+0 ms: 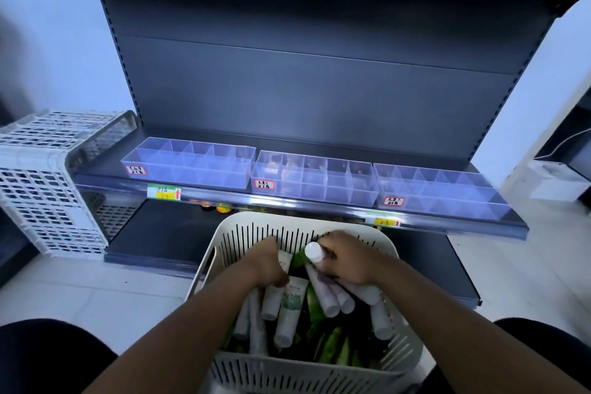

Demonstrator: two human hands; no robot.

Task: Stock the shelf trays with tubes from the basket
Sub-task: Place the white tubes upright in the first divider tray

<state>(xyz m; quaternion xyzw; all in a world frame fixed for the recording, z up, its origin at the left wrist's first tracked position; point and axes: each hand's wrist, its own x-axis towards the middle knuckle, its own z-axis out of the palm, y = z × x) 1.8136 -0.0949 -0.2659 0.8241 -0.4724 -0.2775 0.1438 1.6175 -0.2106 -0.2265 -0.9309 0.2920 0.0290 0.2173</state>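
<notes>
A single wide-angle view comes from the person's head, looking forward and steeply down. It sits closest to the white basket (pixel 300 371), which fills the 6 o'clock part of the picture with both forearms reaching in from the bottom edge. Beyond it, toward 12 o'clock, the camera faces the dark shelf unit (pixel 319 89) head-on, its row of clear trays (pixel 315 177) crossing the middle. Straight lines bow near the edges. A white crate (pixel 41 182) lies at 9 o'clock.
</notes>
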